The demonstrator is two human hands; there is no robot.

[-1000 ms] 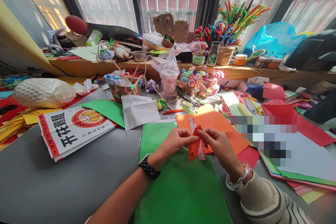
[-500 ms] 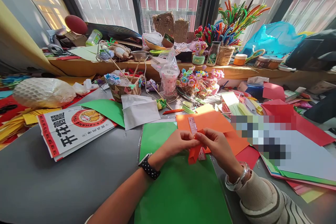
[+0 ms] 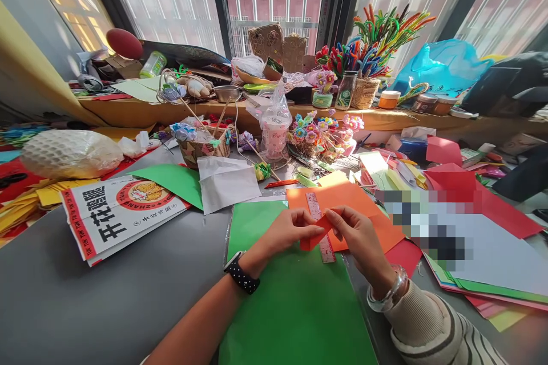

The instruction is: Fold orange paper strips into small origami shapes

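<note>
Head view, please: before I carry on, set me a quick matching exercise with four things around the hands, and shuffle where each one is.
Things:
1. folded orange paper strip
2. patterned ruler
3. polka-dot watch band
4. clear bangle

Places:
A. around the right wrist
B. pinched by the left hand and the right hand
C. around the left wrist
D. lying partly over the orange sheet

Right pairs: 1-B; 2-D; 3-C; 4-A
</note>
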